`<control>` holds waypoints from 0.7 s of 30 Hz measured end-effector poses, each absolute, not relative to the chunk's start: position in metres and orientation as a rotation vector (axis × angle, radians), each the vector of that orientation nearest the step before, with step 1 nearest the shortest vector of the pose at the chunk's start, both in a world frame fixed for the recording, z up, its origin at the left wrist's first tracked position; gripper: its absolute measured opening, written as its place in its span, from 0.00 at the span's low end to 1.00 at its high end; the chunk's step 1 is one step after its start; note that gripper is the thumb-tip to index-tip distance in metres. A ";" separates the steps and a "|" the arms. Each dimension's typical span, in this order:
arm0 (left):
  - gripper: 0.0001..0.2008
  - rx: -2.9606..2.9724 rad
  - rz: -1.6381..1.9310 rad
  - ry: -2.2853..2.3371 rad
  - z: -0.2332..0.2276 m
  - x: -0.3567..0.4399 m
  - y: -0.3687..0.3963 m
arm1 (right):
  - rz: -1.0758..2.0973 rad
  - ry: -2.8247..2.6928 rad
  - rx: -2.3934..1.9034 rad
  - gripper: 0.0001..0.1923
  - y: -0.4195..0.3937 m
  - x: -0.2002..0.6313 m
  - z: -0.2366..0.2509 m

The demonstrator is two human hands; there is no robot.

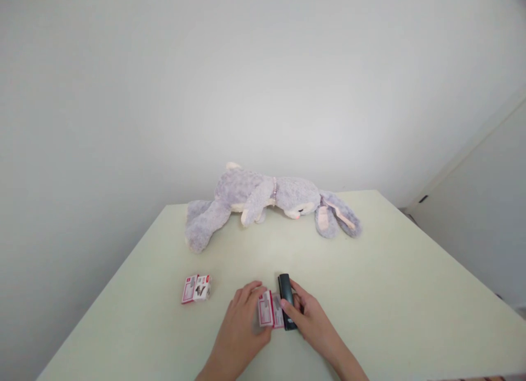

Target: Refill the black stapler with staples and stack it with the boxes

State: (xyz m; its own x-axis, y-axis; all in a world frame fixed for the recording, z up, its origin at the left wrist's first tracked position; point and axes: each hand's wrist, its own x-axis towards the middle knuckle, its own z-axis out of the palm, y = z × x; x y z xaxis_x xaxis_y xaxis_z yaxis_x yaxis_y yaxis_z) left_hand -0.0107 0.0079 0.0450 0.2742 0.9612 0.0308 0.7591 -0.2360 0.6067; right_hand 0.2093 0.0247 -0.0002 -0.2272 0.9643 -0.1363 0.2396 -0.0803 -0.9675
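Note:
My right hand (306, 318) is closed around a dark stapler (286, 293), its thumb across the top and its fingers along the right side. The stapler lies lengthwise away from me on the table. Directly left of it is a small red-and-white staple box (265, 310), gripped between the thumb and fingers of my left hand (242, 320). Another pink-and-white box face (278, 311) shows between that box and the stapler, partly covered. Farther left lie two similar small boxes (196, 288) side by side, one printed with a stapler picture.
A grey plush rabbit (255, 192) lies on its side along the back of the pale green table (370, 288), against the white wall (263, 85). Its ears point right. The table's right edge runs beside a white panel (489, 205).

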 end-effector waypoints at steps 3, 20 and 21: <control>0.29 2.113 0.476 1.412 0.052 0.012 0.017 | 1.364 -1.482 -1.320 0.38 0.024 0.208 0.002; 0.46 2.123 0.601 1.424 0.036 -0.001 0.009 | 1.328 -1.504 -1.384 0.38 0.022 0.205 -0.001; 0.41 2.122 0.651 1.470 0.041 -0.015 0.012 | 1.317 -1.504 -1.401 0.38 0.021 0.205 -0.003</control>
